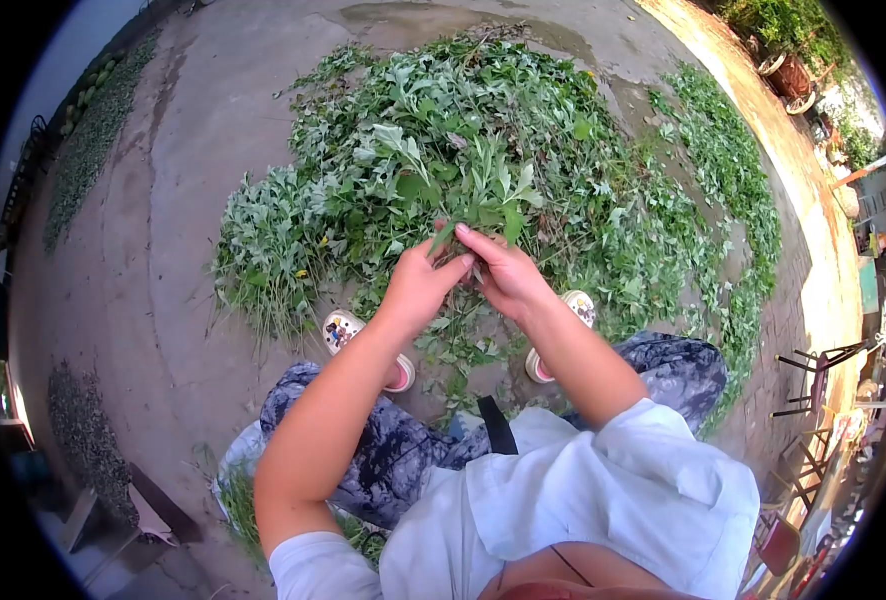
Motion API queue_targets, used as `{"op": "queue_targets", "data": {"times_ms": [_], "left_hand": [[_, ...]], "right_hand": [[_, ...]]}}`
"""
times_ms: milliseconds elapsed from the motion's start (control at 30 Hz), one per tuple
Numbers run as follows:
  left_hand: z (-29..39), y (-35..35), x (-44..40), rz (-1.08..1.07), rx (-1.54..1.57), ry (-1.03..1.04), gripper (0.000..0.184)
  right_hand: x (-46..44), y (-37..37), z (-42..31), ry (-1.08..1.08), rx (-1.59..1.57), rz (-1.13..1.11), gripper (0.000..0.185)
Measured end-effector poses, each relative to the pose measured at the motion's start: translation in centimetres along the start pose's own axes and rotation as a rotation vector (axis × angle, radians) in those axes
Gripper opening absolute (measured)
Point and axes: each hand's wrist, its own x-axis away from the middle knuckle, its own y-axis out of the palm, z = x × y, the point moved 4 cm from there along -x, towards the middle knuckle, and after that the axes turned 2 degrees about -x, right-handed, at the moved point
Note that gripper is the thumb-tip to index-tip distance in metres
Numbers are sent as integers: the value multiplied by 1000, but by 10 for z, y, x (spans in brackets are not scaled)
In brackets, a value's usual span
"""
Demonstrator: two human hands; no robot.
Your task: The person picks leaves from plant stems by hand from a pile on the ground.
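Observation:
My left hand (422, 281) and my right hand (509, 272) meet in front of me, fingers closed around the lower ends of a small bunch of leafy stems (491, 190). The leaves are lobed, green on one side and paler on the other, and they fan out past my fingertips. Just beyond them lies a large heap of cut leafy plants (443, 100) on the concrete. How the stems are shared between my fingers is partly hidden.
Laid to the left of the heap is a bundle of stems (263, 240). Loose leaves (733, 170) spread along the right, with more leaves (103, 130) far left. My clogs (341, 328) flank scattered bits. A dark dried pile (88, 430) lies lower left; chairs (818, 375) stand at right.

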Motion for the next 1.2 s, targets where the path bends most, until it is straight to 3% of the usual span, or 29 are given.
{"op": "queue_targets", "data": {"times_ms": [100,133,267,333,433,500,1200], "left_hand": [[5,-5,6,-73,-37,-93,25],[4,-7,6,-75,-38,-93,25],[-3,-6,10,-196,-51,-227,21],[-5,-3,14,-231,-55,-298,21],[-5,-2,15,-218,25,-287,24],[-10,-7,14,-187,83,-397,27],[-23,-1,3,-218,-124,-420,24]], "right_hand": [[2,-5,-3,136,13,40,25],[4,0,-9,118,68,-52,25],[7,11,-20,47,117,-25,25],[-3,1,-9,138,271,-29,20],[-9,-4,-5,9,181,64,18],[-9,-8,-7,-5,147,74,19],[-18,-63,-19,-66,-78,380,17]]}}
